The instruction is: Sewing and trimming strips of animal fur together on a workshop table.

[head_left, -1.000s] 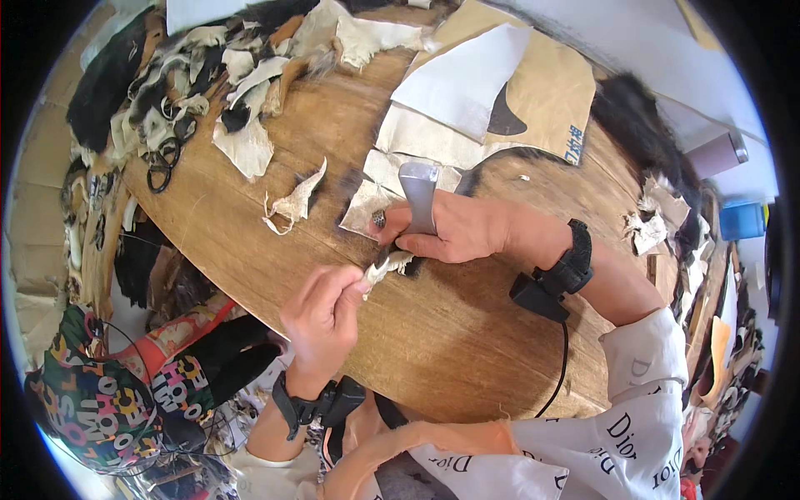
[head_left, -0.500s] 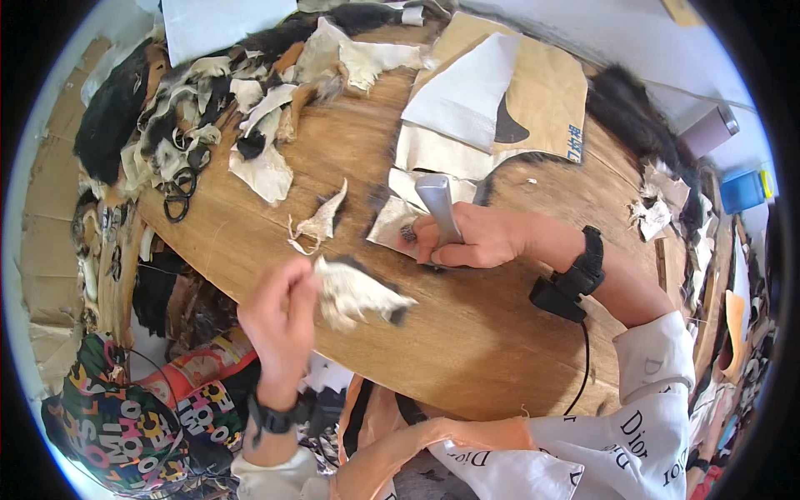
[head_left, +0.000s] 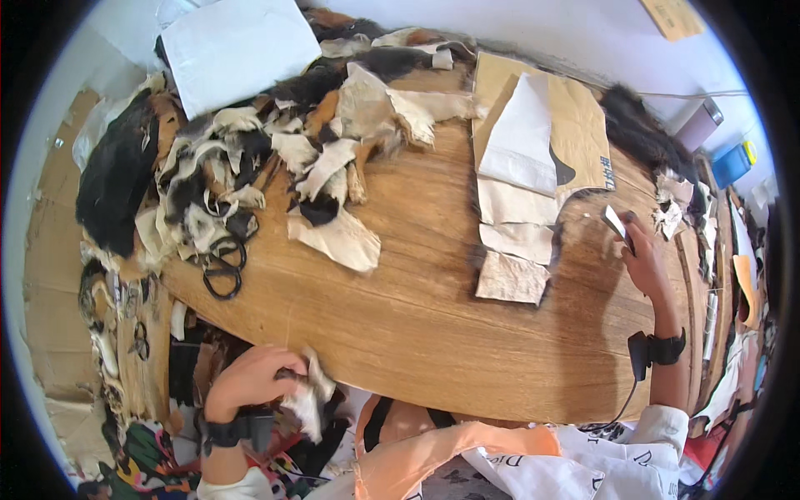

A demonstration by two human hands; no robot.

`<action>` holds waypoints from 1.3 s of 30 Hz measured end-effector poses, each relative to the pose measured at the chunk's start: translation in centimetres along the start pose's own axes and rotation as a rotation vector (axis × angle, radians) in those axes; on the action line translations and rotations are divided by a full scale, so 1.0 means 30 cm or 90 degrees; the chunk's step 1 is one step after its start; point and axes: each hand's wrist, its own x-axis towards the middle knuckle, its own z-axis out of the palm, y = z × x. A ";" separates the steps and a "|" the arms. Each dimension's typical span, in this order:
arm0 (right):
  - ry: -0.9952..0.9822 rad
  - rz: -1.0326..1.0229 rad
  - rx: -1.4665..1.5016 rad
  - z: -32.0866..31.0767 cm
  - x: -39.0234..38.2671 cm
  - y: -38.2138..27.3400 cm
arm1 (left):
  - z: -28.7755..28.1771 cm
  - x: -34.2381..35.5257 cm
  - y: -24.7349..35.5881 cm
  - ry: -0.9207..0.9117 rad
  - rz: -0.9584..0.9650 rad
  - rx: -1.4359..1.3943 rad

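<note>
On table (head_left: 417, 333): scrap heap (head_left: 250, 167), scissors (head_left: 221, 267), paper patterns (head_left: 525, 167).

A broad bare band of the brown wooden tabletop (head_left: 433, 325) is left open between both hands. Passage to the far left is blocked by the heaped black, white and tan fur scraps (head_left: 250, 158) and 1 pair of black scissors (head_left: 221, 267); stacked beige paper patterns (head_left: 521, 217) obstruct the far centre.
</note>
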 end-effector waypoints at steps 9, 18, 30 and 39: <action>0.134 0.228 -0.062 0.002 -0.080 0.169 | -0.248 0.296 0.087 0.382 0.103 -0.033; 0.136 0.262 0.001 0.044 -0.123 0.259 | -0.570 0.997 0.091 0.588 0.076 -0.114; 0.170 0.200 0.043 0.050 -0.124 0.297 | -0.504 0.918 0.374 0.526 0.250 -0.220; 0.106 0.164 0.020 0.031 -0.097 0.306 | 0.048 0.309 0.255 0.386 0.347 0.080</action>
